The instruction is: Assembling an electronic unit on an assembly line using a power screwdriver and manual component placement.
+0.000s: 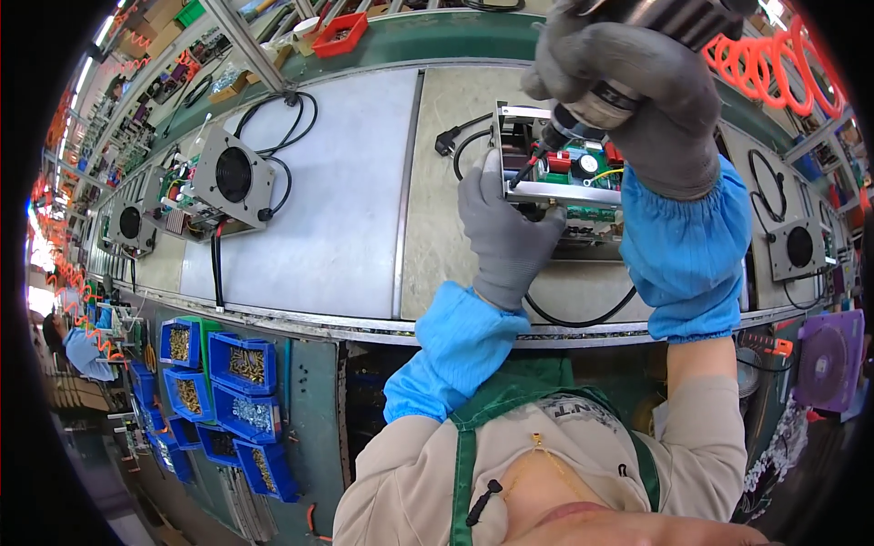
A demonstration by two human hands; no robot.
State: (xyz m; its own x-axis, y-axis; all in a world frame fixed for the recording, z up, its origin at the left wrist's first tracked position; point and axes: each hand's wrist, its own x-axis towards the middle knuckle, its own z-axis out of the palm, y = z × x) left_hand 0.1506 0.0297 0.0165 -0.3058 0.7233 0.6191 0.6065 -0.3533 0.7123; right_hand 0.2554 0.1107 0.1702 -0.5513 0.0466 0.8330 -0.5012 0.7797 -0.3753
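In my gloved right hand (pixel 669 105) is a power screwdriver (pixel 605 105), its dark body tilted and its bit reaching down to the near left part of an opened electronic unit (pixel 574 193). That unit has a silver metal frame around green circuit boards with red and white parts and a yellow wire. My gloved left hand (pixel 510 237) grips the frame's near left corner, fingers along its edge beside the bit. The screw under the bit, if any, is too small to make out. A black power plug (pixel 445 142) and cable lie left of the unit.
Another unit with a black fan (pixel 234 175) sits left on the bench (pixel 350 200), and one more unit (pixel 799 247) at the right. Blue bins (pixel 244 364) of screws stand at lower left. A red tray (pixel 340 35) lies beyond; a coiled red hose (pixel 765 68) hangs at upper right.
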